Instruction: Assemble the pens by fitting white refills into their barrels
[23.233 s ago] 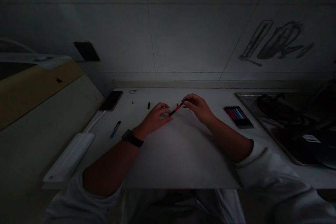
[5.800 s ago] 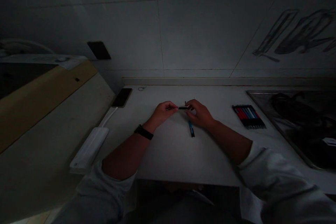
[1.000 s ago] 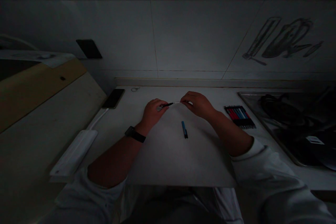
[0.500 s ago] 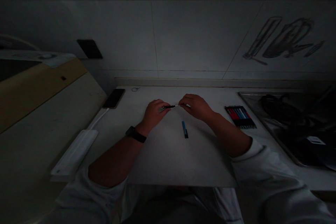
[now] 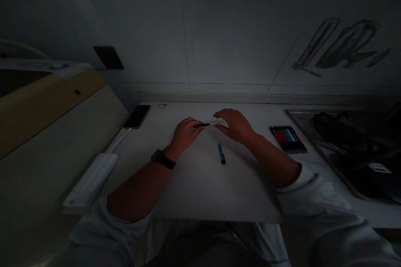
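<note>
Two bare hands meet over a dim white counter (image 5: pixel 200 192). The left hand (image 5: pixel 184 132) pinches a thin pen refill (image 5: pixel 205 124) by its dark end, its pale tube pointing toward the right hand (image 5: pixel 235 125), whose fingers are spread just beside the tip, apparently not gripping. Light and slender, the refill likely bends easily and is best held near the dark tip. A blue pen barrel (image 5: pixel 221 153) lies nearby on the counter. Gloom blurs the refill's tip, a pen pack (image 5: pixel 288 139), a phone (image 5: pixel 137 116).

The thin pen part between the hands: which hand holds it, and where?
The left hand pinches the thin pen part at its dark left end; the right hand is open beside it.
</note>
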Tool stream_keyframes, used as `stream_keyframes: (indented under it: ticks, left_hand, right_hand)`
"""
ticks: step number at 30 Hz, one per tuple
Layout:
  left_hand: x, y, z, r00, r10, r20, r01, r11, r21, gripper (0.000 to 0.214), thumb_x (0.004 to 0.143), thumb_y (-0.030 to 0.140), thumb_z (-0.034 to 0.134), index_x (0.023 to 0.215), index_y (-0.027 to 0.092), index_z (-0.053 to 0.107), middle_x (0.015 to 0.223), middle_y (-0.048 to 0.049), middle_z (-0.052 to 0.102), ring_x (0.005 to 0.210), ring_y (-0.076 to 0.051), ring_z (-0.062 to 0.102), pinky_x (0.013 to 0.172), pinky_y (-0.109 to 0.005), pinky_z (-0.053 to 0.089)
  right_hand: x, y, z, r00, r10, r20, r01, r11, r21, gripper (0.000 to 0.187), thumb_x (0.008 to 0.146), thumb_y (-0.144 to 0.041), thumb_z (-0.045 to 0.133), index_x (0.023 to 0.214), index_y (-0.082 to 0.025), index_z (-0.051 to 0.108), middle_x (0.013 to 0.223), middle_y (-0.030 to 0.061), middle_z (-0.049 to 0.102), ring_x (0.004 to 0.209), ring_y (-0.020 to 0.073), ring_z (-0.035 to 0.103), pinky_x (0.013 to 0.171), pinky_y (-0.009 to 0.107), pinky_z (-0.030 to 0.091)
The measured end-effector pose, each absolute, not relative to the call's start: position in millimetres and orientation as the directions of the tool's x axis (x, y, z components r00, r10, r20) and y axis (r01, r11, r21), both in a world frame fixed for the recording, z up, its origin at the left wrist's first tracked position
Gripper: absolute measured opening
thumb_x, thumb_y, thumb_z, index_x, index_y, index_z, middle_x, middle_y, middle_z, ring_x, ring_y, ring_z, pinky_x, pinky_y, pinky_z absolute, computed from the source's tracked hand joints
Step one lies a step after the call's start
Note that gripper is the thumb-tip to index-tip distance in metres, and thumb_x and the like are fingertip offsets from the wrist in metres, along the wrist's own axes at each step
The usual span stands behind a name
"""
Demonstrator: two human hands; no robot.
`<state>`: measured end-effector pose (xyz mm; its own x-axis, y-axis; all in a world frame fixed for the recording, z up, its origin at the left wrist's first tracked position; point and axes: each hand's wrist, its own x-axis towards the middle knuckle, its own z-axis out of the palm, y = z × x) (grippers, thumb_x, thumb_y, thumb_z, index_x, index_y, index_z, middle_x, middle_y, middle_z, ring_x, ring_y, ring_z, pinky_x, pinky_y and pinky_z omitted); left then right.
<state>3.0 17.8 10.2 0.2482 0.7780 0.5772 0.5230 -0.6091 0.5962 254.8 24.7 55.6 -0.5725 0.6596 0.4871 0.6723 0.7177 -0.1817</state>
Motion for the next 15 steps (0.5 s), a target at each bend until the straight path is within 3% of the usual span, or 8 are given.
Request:
stream_keyframes:
  ticks: [7, 15]
  left_hand:
    - [3.0, 17.8, 9.7, 0.213, 0.785, 0.582, 0.525, -0.594, 0.609, 0.009, 0.097, 0.028, 0.072, 0.102, 0.023, 0.077, 0.096, -0.0038, 0.075, 0.092, -0.019, 0.07, 0.085, -0.035, 0.056]
    - [2.3, 18.0, 10.8, 0.277, 0.782, 0.559, 0.542, -0.608, 0.581, 0.006, 0.093, 0.026, 0.075, 0.099, 0.024, 0.077, 0.098, -0.0036, 0.077, 0.095, -0.02, 0.071, 0.088, -0.038, 0.056]
  right_hand:
    - [265.5, 29.3, 66.9, -0.536, 0.685, 0.493, 0.716, 0.679, -0.165, 0.014, 0.101, -0.027, 0.059, 0.107, -0.02, 0.07, 0.111, 0.0119, 0.072, 0.103, 0.0289, 0.064, 0.092, 0.041, 0.045]
    - [260.1, 28.5, 64.1, -0.577, 0.674, 0.46, 0.692, 0.704, -0.163, 0.018, 0.103, -0.03, 0.057, 0.102, -0.02, 0.072, 0.105, 0.0108, 0.073, 0.097, 0.0262, 0.065, 0.089, 0.039, 0.045]
